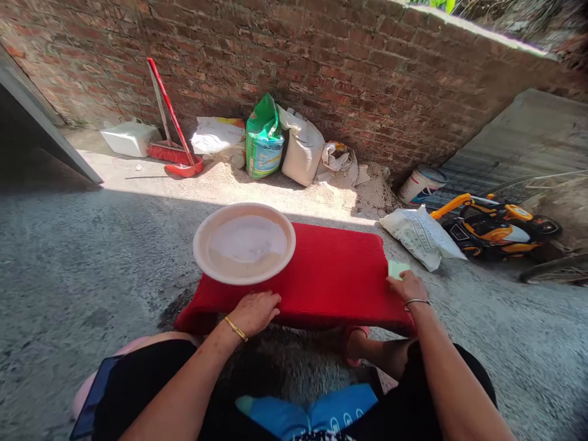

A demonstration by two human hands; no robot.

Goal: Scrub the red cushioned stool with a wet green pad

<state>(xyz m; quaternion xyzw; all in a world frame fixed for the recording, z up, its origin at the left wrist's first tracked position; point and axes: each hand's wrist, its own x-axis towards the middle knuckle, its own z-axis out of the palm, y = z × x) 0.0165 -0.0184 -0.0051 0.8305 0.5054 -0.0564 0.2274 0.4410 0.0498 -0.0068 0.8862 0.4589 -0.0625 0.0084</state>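
A red cloth (337,269) is spread over a low surface in front of my knees, its front edge hanging down. My left hand (256,313) rests at that front edge, its fingers curled against the cloth. At the cloth's right edge, my right hand (410,286) is closed on a pale green block (397,269), which looks like a bar of soap. Most of the block's lower part is hidden by the fingers. A wide pale basin (198,254) holding cloudy water sits on the left part of the cloth, just beyond my left hand.
Along the brick wall (321,79) stand a red broom and dustpan (184,168), a white box (131,139), a green bag (264,144) and a white sack (303,150). To the right are a bucket (420,184), another sack (420,236) and a yellow-black toy vehicle (500,229).
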